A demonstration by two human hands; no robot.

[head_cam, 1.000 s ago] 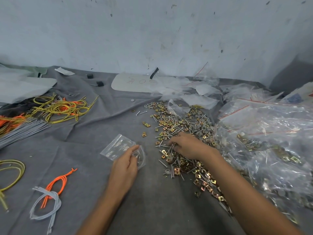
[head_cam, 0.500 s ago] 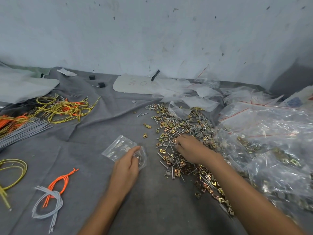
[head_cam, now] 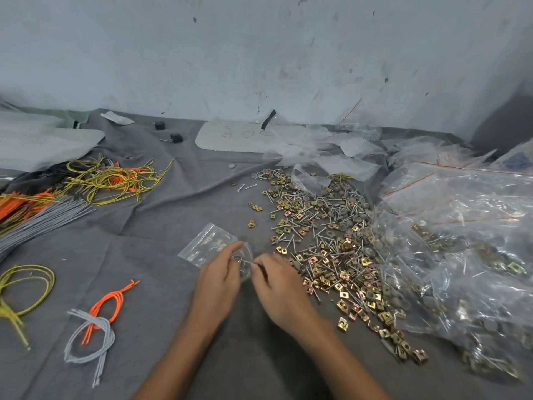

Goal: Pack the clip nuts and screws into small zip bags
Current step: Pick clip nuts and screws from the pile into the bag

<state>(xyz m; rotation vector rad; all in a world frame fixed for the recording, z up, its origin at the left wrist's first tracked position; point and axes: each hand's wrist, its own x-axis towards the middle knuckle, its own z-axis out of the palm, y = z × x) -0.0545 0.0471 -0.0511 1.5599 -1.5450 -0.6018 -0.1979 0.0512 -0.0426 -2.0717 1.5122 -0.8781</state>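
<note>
Grey cloth point(head_cam: 138, 255) covers your table under a scuffed pale wall point(head_cam: 259, 53). Your left hand point(head_cam: 217, 280) lies knuckles up with its fingers curled, pinching the mouth of one small zip bag point(head_cam: 204, 243). The bag lies flat on the cloth just left of the pile. Your right hand point(head_cam: 279, 287) is nearly closed, its fingertips pinched on screws point(head_cam: 247, 262) right at that bag's mouth; how many, I cannot tell. Two hands, one bag between them. Just right of your right hand spreads the pile point(head_cam: 326, 241) of brass clip nuts point(head_cam: 343, 294) and screws, far too many to count. Past it lie large clear bags point(head_cam: 461, 241) with red zips, at least two. To your left are one orange-and-grey cord bundle point(head_cam: 98, 327) and one yellow loop point(head_cam: 28, 284). Two black blocks point(head_cam: 159, 125) sit near the wall.
</note>
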